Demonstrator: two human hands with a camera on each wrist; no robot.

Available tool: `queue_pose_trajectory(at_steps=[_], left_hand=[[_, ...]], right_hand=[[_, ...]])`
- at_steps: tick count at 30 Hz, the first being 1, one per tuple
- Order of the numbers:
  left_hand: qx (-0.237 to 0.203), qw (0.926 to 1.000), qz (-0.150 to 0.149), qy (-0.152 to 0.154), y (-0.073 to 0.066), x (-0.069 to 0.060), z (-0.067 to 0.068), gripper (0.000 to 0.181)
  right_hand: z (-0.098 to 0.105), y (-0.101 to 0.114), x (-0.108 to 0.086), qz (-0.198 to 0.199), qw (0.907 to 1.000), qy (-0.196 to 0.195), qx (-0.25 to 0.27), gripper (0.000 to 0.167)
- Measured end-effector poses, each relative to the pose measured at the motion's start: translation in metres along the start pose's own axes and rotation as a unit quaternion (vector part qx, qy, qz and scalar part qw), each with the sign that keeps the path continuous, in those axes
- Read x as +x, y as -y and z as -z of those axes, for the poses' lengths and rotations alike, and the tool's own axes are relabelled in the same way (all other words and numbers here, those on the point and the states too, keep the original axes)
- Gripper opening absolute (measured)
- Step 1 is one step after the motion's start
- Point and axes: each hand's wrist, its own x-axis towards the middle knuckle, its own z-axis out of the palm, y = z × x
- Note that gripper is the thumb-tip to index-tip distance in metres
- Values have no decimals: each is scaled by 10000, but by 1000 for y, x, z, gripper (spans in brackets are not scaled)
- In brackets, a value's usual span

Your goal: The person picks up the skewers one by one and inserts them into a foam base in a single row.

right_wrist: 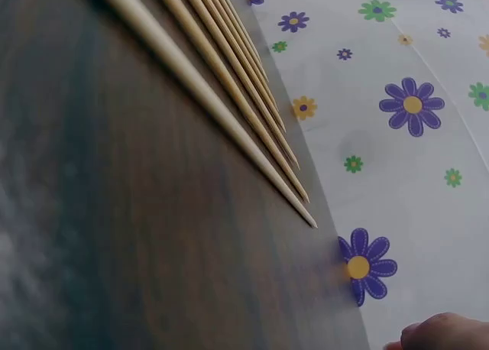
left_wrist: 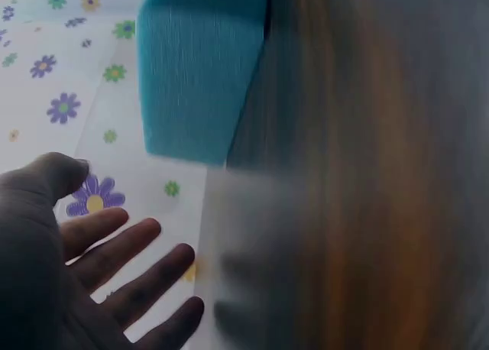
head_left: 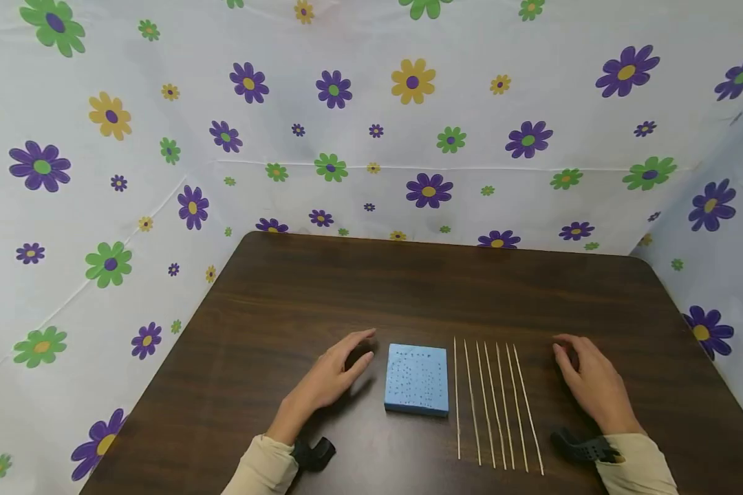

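A square blue foam block (head_left: 416,379) with rows of small holes in its top lies on the table. To its right, several thin wooden skewers (head_left: 500,405) lie side by side, their pointed tips (right_wrist: 306,205) showing in the right wrist view. My left hand (head_left: 329,375) rests left of the block, apart from it, with fingers relaxed and spread. The block's side (left_wrist: 195,82) looms above that hand's fingers (left_wrist: 145,289) in the left wrist view. Right of the skewers my right hand (head_left: 594,381) rests with loosely bent fingers, holding nothing; only a bit of it (right_wrist: 443,335) shows in the right wrist view.
The dark wooden table (head_left: 408,289) has rounded far corners. A white cloth (head_left: 359,144) printed with purple, green and yellow flowers hangs behind it and along both sides. Dark straps (head_left: 312,454) circle both wrists.
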Motion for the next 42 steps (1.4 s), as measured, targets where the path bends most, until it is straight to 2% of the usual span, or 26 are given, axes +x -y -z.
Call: queue_pose_trajectory(at_steps=[6,12,19,24,30,36,42], left_hand=[[-43,9998,-162,134,0,-4,-12,58],[-54,9991,-414,-3,3,-6,-17,62],[-182,9984,-541,-27,4,-12,-22,67],[-153,9972,-737,-6,3,-11,-25,68],[-70,9971,-746,98,2,-8,-24,73],[161,9963,-835,128,3,-6,-23,75],[180,9970,-733,154,1,-11,-28,78]], right_hand=[[-1,2,-2,35,10000,-54,44,32],[-3,5,-5,51,10000,20,13,32],[-7,12,-14,-26,9985,539,-66,35],[-6,18,-13,124,9983,552,-127,31],[-6,27,-9,237,9972,714,-21,28],[-9,32,-8,80,9962,861,-25,30],[-9,35,-13,-44,9942,1064,-143,35]])
